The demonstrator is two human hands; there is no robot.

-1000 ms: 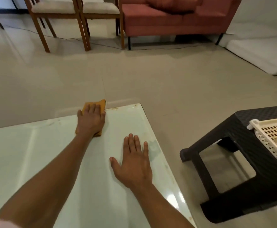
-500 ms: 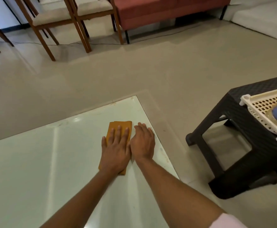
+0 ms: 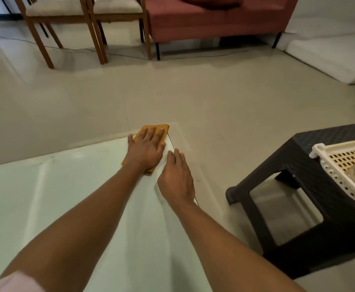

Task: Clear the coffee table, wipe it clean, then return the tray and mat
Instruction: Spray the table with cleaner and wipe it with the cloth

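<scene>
Orange cloth (image 3: 165,128) under left hand (image 3: 146,151) fingers (image 3: 151,133)

The coffee table (image 3: 71,203) top is glass-like: pale, smooth and glossy, with light streaks reflected across it. At its 1 o'clock corner lies an orange cloth (image 3: 149,131), matt and soft-looking. The floor (image 3: 214,98) is smooth tile with a dull sheen. At 3 o'clock, the stool (image 3: 311,186) is dark plastic with a woven texture; the tray (image 3: 340,163) on it is cream perforated plastic. At 12 o'clock, the sofa (image 3: 204,20) is red matt fabric; the chairs (image 3: 84,15) are polished wood with cloth seats.
</scene>
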